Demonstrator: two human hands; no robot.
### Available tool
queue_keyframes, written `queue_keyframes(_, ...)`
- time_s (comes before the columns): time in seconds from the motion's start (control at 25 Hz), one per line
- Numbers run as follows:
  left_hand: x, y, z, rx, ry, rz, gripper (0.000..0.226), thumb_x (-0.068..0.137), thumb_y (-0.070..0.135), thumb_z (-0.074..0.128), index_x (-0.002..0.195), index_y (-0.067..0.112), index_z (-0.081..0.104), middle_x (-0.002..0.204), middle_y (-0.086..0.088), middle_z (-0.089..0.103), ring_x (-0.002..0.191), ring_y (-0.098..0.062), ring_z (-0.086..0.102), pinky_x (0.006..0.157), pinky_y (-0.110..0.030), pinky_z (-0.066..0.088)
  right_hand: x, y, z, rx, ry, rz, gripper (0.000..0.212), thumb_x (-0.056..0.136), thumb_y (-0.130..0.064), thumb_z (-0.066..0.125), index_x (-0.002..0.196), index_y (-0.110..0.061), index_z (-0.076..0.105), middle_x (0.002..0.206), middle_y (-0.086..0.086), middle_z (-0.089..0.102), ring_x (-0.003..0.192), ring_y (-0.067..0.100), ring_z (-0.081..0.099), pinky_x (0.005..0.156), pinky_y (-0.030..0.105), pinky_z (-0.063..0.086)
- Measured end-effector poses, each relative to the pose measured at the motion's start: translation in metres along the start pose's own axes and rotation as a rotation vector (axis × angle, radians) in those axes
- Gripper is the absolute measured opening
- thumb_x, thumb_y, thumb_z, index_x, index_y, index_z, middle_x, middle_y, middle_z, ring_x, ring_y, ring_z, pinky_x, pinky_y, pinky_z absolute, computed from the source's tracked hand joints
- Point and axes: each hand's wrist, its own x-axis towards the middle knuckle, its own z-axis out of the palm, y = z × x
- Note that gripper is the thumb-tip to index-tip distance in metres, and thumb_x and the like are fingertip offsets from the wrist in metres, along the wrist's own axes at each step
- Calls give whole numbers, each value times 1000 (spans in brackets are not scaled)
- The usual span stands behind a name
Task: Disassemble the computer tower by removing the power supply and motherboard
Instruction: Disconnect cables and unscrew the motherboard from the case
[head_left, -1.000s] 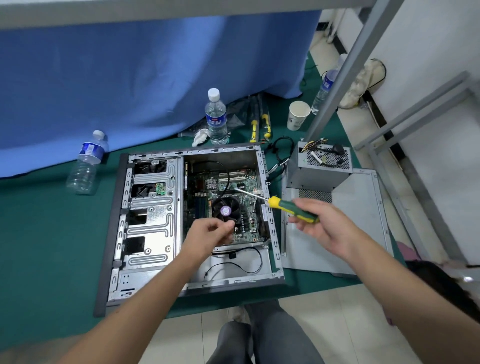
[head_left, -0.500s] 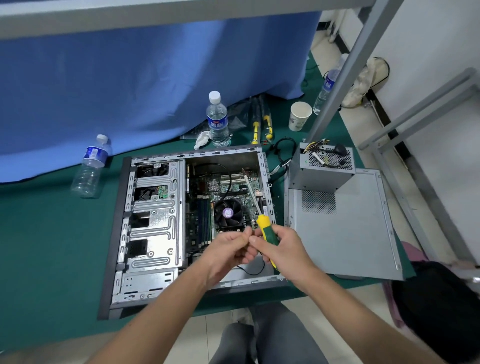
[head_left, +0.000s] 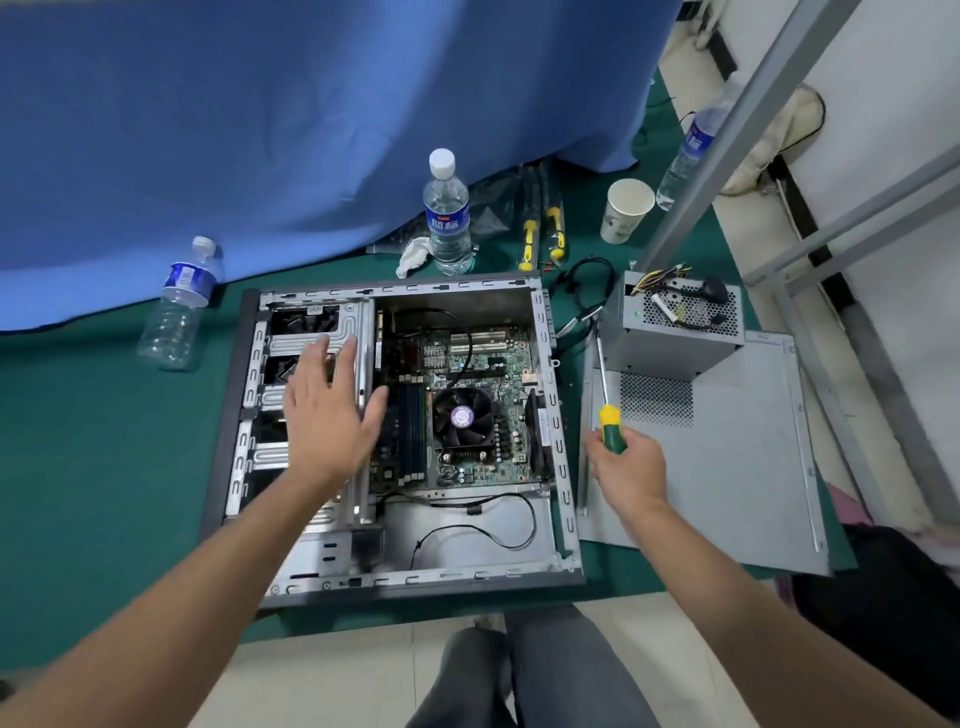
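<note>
Your left hand (head_left: 332, 410) is spread flat with the fingers straight, over the metal drive cage (head_left: 306, 332) on the left side of the open computer case (head_left: 395, 577) — whether it touches the cage is hard to tell. Your right hand (head_left: 626, 467) is curled around the green-and-yellow handle of a screwdriver (head_left: 608, 410), its shaft pointing away from you, just right of the case wall.

Inside the case the motherboard (head_left: 467, 415) lies flat with its fan (head_left: 462, 418) near the middle. The power supply (head_left: 675, 325) is out of the case — it sits on the grey side panel (head_left: 727, 467) to the right, wires on top.

On the green table (head_left: 104, 441) behind the case stand a water bottle (head_left: 448, 213) and a paper cup (head_left: 626, 210); another bottle (head_left: 179, 306) stands to the left by the blue cloth (head_left: 285, 114).
</note>
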Motion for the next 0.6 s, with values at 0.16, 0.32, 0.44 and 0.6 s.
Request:
queue_keyframes(0.16, 0, -15, 27, 99, 14, 23, 63, 100, 50, 31, 156, 25, 18, 164, -8, 11, 151, -23, 6, 122, -46, 3, 26, 27, 27, -53, 69, 105, 25, 93, -21, 65, 71, -8, 62, 65, 8, 59, 59, 20, 50, 58, 29, 43)
queue_keyframes(0.32, 0, -21, 33, 75, 100, 24, 62, 96, 54, 29, 153, 28, 28, 160, -7, 21, 148, -24, 17, 120, -46, 10, 50, 37, 51, -98, 111, 141, 18, 92, -20, 66, 78, -10, 65, 71, 8, 63, 68, 25, 54, 63, 29, 42)
queue_keyframes(0.44, 3, -21, 36, 72, 111, 23, 63, 95, 53, 31, 152, 28, 30, 160, -8, 23, 147, -23, 18, 119, -46, 11, 60, 37, 58, -146, 133, 175, 16, 93, -20, 64, 84, -7, 67, 74, 11, 63, 69, 26, 55, 61, 27, 39)
queue_keyframes(0.6, 1, -19, 34, 63, 109, 16, 63, 95, 53, 29, 153, 27, 29, 160, -7, 21, 148, -23, 16, 120, -46, 9, 45, 37, 49, -65, 165, 197, 15, 92, -20, 65, 86, -7, 69, 73, 9, 64, 70, 25, 57, 63, 27, 40)
